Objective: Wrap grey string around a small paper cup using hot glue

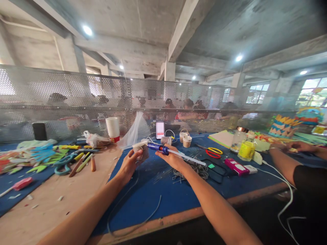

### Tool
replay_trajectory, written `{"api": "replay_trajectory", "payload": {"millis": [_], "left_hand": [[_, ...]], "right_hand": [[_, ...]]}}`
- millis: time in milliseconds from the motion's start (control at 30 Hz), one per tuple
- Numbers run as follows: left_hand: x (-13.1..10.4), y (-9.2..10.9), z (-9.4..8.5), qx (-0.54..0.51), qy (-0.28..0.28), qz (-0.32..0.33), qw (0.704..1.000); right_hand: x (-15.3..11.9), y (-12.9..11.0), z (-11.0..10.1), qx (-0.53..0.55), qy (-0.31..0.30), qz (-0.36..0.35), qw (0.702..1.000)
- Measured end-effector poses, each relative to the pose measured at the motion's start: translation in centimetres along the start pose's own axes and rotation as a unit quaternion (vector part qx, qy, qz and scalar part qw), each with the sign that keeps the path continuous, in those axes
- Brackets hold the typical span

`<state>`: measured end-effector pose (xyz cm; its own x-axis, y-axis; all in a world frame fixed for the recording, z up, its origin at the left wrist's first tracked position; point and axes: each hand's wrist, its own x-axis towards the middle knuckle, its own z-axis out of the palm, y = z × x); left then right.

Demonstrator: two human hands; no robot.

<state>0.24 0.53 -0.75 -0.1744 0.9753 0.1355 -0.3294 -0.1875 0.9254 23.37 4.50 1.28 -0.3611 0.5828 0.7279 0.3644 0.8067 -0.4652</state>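
My left hand [129,165] is closed round a small pale cup [141,148], with the thumb near its rim. My right hand [172,158] grips a blue glue gun [158,148], and a long white glue stick [195,160] juts from its back end. The nozzle points left and is right at the cup; whether it touches cannot be made out. Below and right of my right hand lies a tangled heap of grey cord strands [191,172]. Past my hands stand two small cups with handles [187,141] and a roll of cord [166,140].
A phone [160,130] stands against the perforated metal screen [107,92]. Left are stacked paper cups [112,127], blue scissors [63,165] and knives. Right are red-yellow scissors [214,152], a magenta box [236,166], glass jars [247,148], a white cable [291,197] and another person's arm [283,161].
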Motion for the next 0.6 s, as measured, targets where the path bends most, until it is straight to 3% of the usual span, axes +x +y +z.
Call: {"api": "replay_trajectory", "payload": {"millis": [600], "left_hand": [[0.0,0.11,-0.16,0.01,-0.008,-0.007,1.0]], "right_hand": [[-0.01,0.44,0.11,-0.006,0.005,0.0,1.0]]}}
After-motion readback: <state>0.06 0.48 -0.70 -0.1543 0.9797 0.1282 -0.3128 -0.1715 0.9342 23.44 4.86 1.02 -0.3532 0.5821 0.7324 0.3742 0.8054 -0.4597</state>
